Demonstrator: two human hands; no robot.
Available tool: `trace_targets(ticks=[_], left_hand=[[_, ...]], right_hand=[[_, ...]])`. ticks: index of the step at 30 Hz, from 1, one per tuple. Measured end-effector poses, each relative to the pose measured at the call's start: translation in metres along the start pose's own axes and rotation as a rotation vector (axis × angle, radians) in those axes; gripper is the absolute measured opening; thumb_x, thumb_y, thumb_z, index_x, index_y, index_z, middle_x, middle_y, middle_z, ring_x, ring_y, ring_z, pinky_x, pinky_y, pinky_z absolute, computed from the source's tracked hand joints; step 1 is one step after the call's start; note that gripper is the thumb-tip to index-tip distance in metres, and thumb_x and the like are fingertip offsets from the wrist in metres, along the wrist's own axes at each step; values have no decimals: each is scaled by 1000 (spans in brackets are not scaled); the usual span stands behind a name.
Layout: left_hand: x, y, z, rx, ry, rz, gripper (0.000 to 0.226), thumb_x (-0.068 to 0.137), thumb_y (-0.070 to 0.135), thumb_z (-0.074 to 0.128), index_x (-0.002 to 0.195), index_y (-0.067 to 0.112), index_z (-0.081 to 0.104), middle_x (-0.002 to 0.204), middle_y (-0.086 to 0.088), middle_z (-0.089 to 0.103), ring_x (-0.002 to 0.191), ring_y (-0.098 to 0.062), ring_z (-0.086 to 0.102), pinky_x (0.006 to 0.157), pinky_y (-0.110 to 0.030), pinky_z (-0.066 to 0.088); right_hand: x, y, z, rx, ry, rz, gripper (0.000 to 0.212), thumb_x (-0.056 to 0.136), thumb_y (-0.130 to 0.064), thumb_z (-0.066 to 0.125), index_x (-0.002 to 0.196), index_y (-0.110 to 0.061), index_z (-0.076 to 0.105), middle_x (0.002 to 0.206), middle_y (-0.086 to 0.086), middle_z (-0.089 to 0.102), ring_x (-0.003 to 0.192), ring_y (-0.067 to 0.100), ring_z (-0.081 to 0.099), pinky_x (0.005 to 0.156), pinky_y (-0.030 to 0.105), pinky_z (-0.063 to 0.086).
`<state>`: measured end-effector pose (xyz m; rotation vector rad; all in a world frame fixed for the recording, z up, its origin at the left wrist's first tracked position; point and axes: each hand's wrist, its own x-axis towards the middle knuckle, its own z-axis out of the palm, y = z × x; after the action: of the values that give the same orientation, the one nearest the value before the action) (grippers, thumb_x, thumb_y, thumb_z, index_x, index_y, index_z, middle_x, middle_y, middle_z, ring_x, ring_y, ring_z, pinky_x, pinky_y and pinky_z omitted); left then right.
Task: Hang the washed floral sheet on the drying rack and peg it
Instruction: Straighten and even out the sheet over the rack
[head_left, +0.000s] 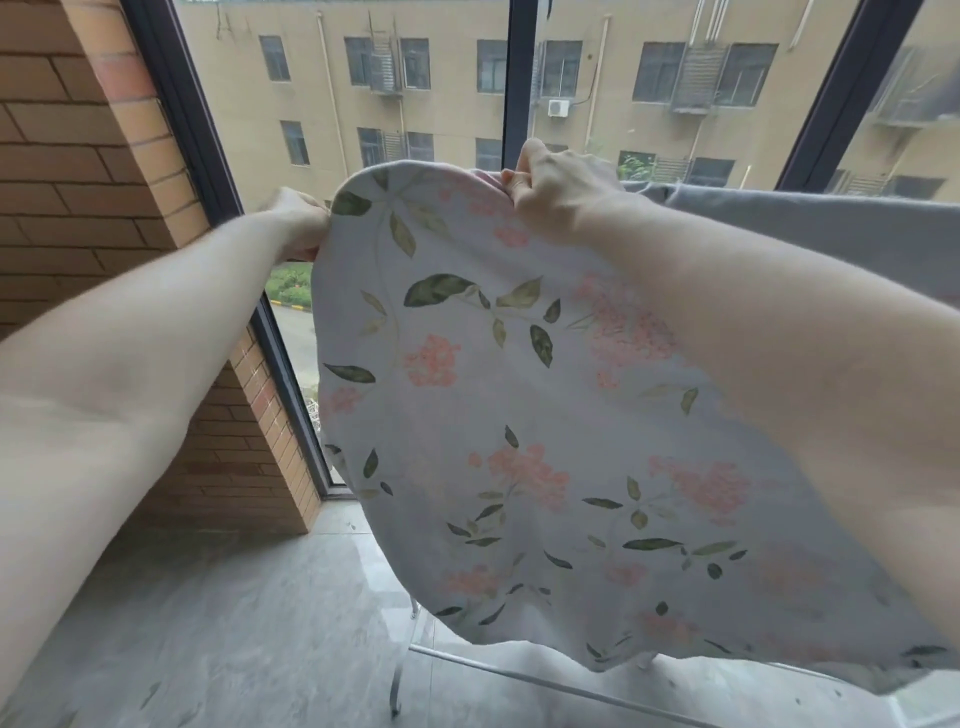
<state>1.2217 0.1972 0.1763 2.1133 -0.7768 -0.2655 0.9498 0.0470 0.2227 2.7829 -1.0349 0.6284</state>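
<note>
- My left hand (301, 221) gripped the top left corner of the floral sheet (519, 415), fingers curled tight round the cloth at the edge.
- My right hand (553, 189) pinched the top edge further along, knuckles up, with a fold of the cloth bunched between thumb and fingers.
- Between my two hands the top edge of the sheet ran in a raised curve, held up in front of the window (415, 93).
- The sheet hung down from that edge, printed side towards me: pink flower clusters and green leaves on a pale ground.
- Its lower hem sagged in a loose curve just above the metal rack (519, 670), whose thin bar and a bent leg showed below the cloth.
- Whether the sheet already lay over a rail I could not tell; the cloth hid whatever was behind it.
- To the right of my right hand a plain grey cloth (831, 228) stretched away at about the same height, its top edge level, passing behind my right forearm.
- On my left stood a brick wall (78, 182), meeting the dark window frame.
- Under everything lay a grey tiled floor (234, 623).
- Through the glass I saw a tan building (597, 124) with rows of windows.
</note>
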Motion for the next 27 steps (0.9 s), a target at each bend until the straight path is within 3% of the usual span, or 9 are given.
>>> trace_targets(ticks=[2, 5, 8, 12, 18, 23, 27], left_hand=[[-2, -6, -9, 21, -44, -6, 19, 96, 9, 55, 104, 9, 73, 107, -11, 70, 93, -26, 64, 86, -35, 56], [-10, -27, -6, 126, -155, -24, 30, 96, 14, 51, 118, 9, 71, 125, -11, 65, 110, -30, 59, 90, -41, 47], [-26, -45, 5, 130, -196, -6, 28, 97, 12, 50, 120, 8, 67, 118, -10, 64, 95, -26, 57, 96, -45, 49], [-39, -60, 9, 163, -120, 97, 32, 99, 20, 51, 129, 15, 62, 125, -8, 66, 113, -30, 59, 97, -42, 48], [-79, -67, -8, 215, -70, 202, 26, 105, 18, 49, 125, 18, 66, 112, -2, 65, 101, -24, 57, 82, -32, 40], [-114, -94, -32, 245, -110, 212, 28, 105, 20, 52, 127, 20, 67, 119, -3, 66, 112, -26, 59, 93, -36, 44], [-146, -103, -48, 277, -97, 245, 22, 104, 17, 51, 116, 20, 69, 111, -6, 68, 103, -30, 60, 82, -34, 42]], right_hand=[[-3, 0, -4, 28, -8, -17, 40, 108, -47, 29, 119, -19, 55, 100, 7, 63, 90, 30, 57, 79, 42, 40], [-9, 1, -2, 82, 61, -2, 38, 106, -46, 34, 104, -21, 62, 94, 5, 67, 87, 28, 60, 85, 41, 43], [-16, 2, 3, 91, 139, -7, 40, 105, -50, 37, 99, -24, 67, 83, 0, 66, 81, 25, 61, 81, 38, 43], [-27, 4, 1, 83, 268, -26, 47, 101, -59, 42, 82, -22, 64, 69, -6, 61, 70, 22, 60, 67, 32, 39], [-53, 0, -10, 57, 341, -80, 61, 94, -75, 43, 76, -21, 66, 63, -8, 58, 65, 22, 59, 67, 30, 37], [-84, -15, -14, 58, 365, -137, 63, 94, -75, 42, 77, -20, 68, 63, -5, 61, 63, 22, 59, 64, 29, 35], [-99, -27, -21, 79, 384, -155, 67, 93, -77, 41, 69, -19, 62, 57, -6, 57, 60, 24, 60, 62, 30, 43]])
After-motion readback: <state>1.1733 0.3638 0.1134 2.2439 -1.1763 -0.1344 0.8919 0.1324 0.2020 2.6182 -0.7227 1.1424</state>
